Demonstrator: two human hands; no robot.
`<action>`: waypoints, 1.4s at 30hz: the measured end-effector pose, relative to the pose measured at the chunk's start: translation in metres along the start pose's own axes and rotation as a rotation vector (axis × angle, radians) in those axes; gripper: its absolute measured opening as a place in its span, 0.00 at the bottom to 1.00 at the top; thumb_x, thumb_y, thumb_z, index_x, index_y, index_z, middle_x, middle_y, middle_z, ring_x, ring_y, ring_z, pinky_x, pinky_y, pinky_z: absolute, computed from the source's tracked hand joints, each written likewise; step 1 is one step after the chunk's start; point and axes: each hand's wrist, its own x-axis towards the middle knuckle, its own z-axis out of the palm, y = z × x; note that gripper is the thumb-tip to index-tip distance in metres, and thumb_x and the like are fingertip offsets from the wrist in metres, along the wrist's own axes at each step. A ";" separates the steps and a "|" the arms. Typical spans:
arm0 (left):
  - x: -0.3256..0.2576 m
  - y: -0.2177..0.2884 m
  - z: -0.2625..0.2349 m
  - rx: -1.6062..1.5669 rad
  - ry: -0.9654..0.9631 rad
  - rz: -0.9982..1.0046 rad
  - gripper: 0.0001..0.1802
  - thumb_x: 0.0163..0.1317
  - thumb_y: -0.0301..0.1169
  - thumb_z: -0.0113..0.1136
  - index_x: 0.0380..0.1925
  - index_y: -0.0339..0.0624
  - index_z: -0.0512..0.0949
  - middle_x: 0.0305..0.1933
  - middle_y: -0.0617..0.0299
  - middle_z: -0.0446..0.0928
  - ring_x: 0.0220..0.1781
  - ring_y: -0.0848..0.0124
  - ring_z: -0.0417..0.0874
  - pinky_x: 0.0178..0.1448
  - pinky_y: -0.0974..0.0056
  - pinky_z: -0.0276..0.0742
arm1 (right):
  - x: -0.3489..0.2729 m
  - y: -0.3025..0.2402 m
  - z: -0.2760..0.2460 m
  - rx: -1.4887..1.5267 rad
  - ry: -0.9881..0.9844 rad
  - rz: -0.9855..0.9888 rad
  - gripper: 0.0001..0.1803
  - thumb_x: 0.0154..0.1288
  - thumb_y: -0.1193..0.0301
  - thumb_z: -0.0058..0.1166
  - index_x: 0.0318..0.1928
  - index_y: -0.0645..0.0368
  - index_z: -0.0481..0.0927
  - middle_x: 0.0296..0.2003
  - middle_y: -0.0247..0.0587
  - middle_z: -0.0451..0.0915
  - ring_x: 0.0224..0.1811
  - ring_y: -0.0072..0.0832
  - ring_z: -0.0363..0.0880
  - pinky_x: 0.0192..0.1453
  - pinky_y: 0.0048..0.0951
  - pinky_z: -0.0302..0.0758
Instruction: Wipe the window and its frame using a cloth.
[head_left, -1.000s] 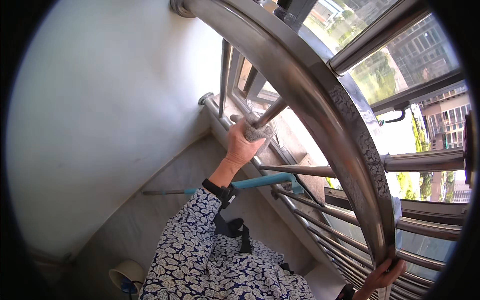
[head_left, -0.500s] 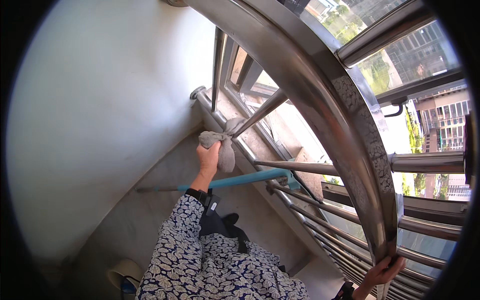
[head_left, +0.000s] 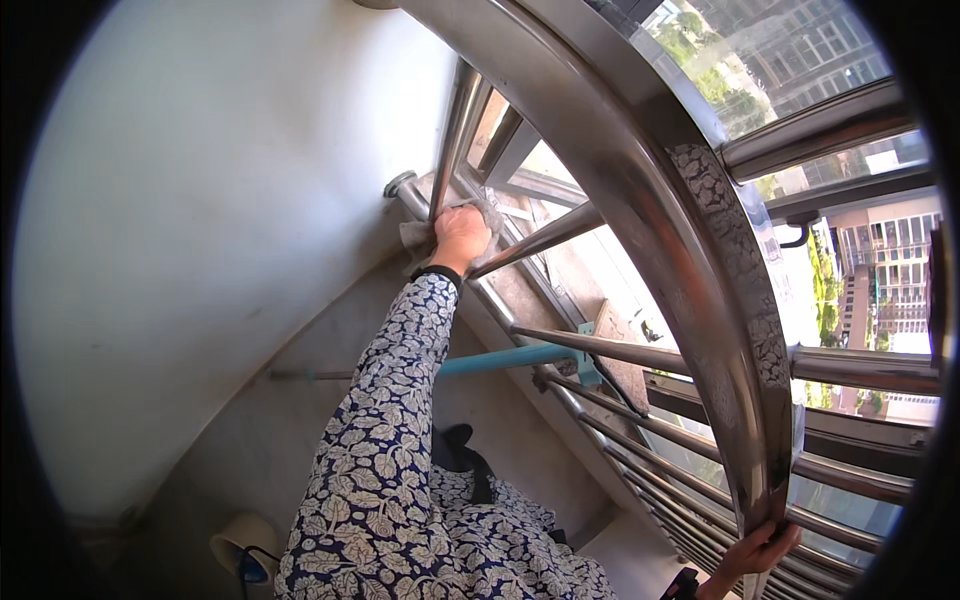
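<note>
My left hand [head_left: 463, 238] is closed on a grey cloth [head_left: 417, 236], pressed against the lower metal rail [head_left: 409, 198] beside the foot of an upright bar [head_left: 455, 140]. Part of the cloth sticks out on both sides of the fist; the fingers themselves are mostly hidden. At the lower right, my right hand [head_left: 760, 552] is wrapped round the wide, curved steel handrail [head_left: 640, 200] near its lower end.
A turquoise pole [head_left: 510, 359] leans across the corner behind my left arm. White wall [head_left: 220, 230] rises on the left. A cream container [head_left: 240, 545] stands on the floor at lower left. More steel bars [head_left: 650, 440] and windows with buildings outside line the right.
My left hand has moved up and away along the lower rail with the cloth, from one bar's foot toward the wall. My right hand stays on the handrail.
</note>
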 end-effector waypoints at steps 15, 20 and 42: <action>-0.139 0.004 0.090 -1.614 0.163 -0.696 0.20 0.61 0.37 0.56 0.46 0.31 0.76 0.47 0.57 0.77 0.46 0.71 0.77 0.47 0.68 0.72 | 0.010 -0.005 -0.007 -0.184 0.040 -0.048 0.17 0.68 0.72 0.41 0.50 0.75 0.67 0.44 0.56 0.71 0.46 0.45 0.70 0.51 0.41 0.66; -0.099 -0.016 0.093 -1.725 0.418 -0.717 0.18 0.60 0.33 0.59 0.45 0.32 0.76 0.44 0.59 0.77 0.44 0.71 0.77 0.48 0.66 0.74 | 0.033 -0.050 -0.003 -0.266 0.115 -0.285 0.16 0.66 0.66 0.51 0.35 0.72 0.76 0.30 0.58 0.75 0.31 0.53 0.70 0.37 0.49 0.67; 0.010 -0.113 0.024 -1.886 0.454 -0.694 0.26 0.60 0.40 0.58 0.49 0.26 0.71 0.48 0.51 0.76 0.47 0.63 0.79 0.48 0.60 0.77 | 0.039 -0.062 -0.010 -0.226 0.024 -0.161 0.14 0.66 0.70 0.42 0.27 0.69 0.73 0.22 0.52 0.69 0.22 0.48 0.64 0.27 0.46 0.61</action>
